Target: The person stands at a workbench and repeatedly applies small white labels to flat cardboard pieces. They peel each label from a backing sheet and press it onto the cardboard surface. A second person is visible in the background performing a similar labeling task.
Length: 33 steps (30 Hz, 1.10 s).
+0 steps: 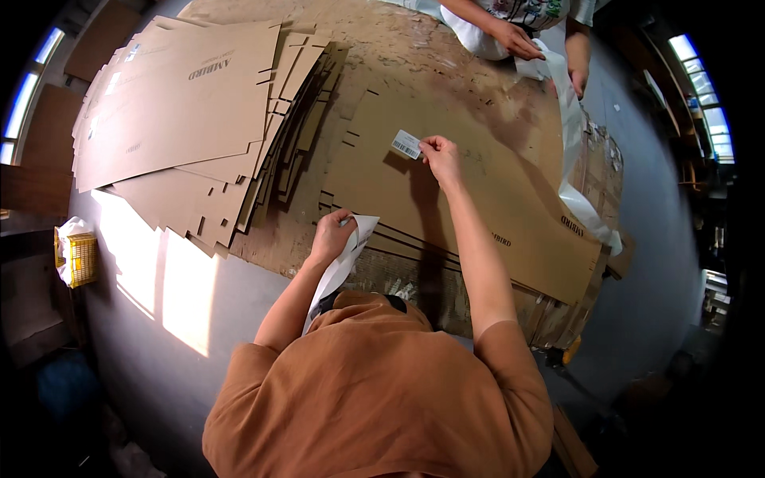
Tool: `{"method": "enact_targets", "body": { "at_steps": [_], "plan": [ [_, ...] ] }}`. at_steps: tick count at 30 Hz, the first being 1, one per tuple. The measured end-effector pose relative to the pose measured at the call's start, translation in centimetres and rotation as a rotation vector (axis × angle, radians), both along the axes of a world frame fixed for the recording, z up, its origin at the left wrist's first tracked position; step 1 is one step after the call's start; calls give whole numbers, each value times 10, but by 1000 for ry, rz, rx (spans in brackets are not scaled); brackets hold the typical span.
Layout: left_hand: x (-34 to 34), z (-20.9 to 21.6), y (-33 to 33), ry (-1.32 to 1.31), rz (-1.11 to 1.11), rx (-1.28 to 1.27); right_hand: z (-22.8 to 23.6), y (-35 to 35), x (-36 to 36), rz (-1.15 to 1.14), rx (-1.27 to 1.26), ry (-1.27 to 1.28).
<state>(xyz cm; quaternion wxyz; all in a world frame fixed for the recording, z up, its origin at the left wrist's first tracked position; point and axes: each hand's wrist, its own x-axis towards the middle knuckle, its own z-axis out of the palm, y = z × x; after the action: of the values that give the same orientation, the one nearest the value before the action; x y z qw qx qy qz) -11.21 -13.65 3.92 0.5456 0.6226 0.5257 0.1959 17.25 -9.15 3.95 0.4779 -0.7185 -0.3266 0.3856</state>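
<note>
My right hand [441, 157] pinches a small white barcode sticker [406, 144] by its right end, holding it just over a flat brown cardboard sheet [478, 199]. My left hand [331, 235] grips a long white strip of backing paper [344, 259] at the near edge of the same sheet; the strip hangs down toward my brown shirt. Both forearms reach up from the lower middle of the view.
A fanned stack of flat cardboard blanks [183, 111] lies at the left on a worn table [398, 48]. Across the table another person's hands [518, 40] handle a long white paper strip [572, 135]. A yellow basket [80, 259] stands on the grey floor at the left.
</note>
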Motion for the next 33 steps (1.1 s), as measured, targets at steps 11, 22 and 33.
{"method": "enact_targets", "body": {
  "at_steps": [11,22,33],
  "plan": [
    [10,-58,35,12,-33,-57,-91,68,15,92,-95,-125],
    [17,-48,37,62,-2,0,-60,70,-5,49,-150,-410],
    [16,-49,32,69,9,79,-27,64,-15,87,-400,-738]
  ]
}}
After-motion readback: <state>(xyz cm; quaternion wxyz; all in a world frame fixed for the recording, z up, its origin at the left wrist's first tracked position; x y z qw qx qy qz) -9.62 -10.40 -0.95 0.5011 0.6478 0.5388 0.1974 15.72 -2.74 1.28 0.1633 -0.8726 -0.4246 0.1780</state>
